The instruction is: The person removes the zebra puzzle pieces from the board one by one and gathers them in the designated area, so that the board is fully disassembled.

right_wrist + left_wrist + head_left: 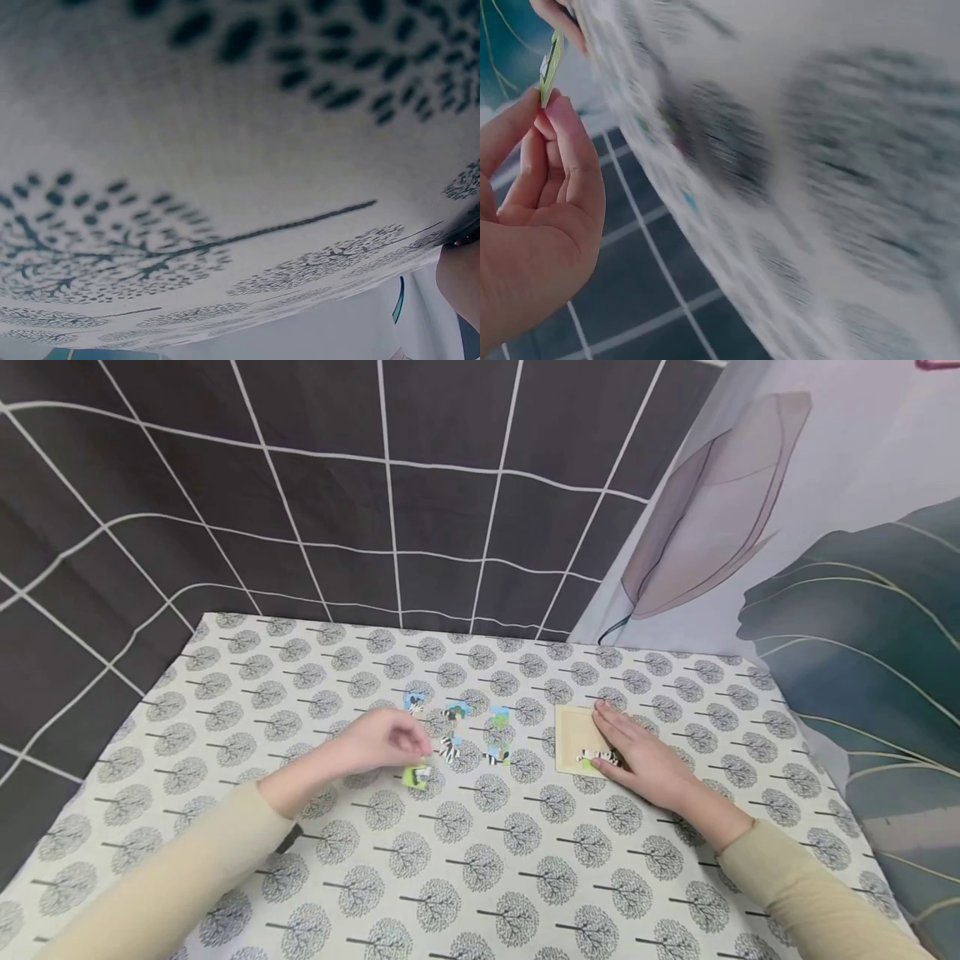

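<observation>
Between thumb and forefinger, my left hand [386,739] pinches a green puzzle piece [416,776] by its edge. The left wrist view shows this piece [550,73] nearly edge-on at the fingertips. My right hand [648,764] rests over the right side of a light wooden puzzle tray [567,727], its fingers straight and covering part of it. Inside the tray's lower edge lies black, white and green puzzle picture [591,756], partly hidden by the thumb. In the right wrist view only a bit of the right hand [460,281] shows at the right edge.
Several loose puzzle pieces lie between the hands: a blue one [413,701], a blue and brown one [457,710], a blue and green one [499,716], a striped one [448,750] and another [498,754]. A tree-print cloth [480,868] covers the table; dark checked fabric [337,502] hangs behind.
</observation>
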Tool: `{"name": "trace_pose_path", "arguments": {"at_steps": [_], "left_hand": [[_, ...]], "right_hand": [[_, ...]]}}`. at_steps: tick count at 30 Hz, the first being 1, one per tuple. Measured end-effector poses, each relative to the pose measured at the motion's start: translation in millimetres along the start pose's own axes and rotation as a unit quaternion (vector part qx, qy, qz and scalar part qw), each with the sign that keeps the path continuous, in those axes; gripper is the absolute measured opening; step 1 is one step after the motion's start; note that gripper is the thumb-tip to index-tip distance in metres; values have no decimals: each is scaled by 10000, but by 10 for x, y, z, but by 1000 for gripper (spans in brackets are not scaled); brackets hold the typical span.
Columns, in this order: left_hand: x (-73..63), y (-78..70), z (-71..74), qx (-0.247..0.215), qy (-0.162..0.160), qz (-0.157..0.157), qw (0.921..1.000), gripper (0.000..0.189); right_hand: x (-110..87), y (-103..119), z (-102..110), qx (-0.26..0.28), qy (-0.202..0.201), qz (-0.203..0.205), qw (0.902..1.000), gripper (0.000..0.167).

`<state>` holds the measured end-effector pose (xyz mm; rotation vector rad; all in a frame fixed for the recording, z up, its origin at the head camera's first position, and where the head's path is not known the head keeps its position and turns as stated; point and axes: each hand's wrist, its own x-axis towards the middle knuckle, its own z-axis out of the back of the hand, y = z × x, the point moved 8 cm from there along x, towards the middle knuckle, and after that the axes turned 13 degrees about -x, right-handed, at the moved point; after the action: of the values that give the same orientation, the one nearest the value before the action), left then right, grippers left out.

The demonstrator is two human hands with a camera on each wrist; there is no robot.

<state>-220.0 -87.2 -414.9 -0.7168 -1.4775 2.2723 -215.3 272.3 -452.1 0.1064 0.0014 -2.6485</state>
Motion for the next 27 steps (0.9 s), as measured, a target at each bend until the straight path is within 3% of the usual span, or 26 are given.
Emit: {"name": "trace_pose_path", "arguments": {"at_steps": [5, 10, 19, 27], "left_hand": [[-164, 214, 122, -186, -194, 337, 9991, 12], [-202, 311, 130, 210, -350, 348, 9986, 10], [-182, 307, 111, 799, -429, 197, 9957, 10], [-168, 202, 229, 1221, -611, 177, 9905, 11]], "right_hand": [[4, -6, -14, 11, 22, -8, 10000, 81], [5, 0, -10, 11, 9, -17, 10000, 81], [3, -6, 0, 2, 2, -29, 10000, 81], [-2, -3, 3, 4, -5, -33, 10000, 80]]}}
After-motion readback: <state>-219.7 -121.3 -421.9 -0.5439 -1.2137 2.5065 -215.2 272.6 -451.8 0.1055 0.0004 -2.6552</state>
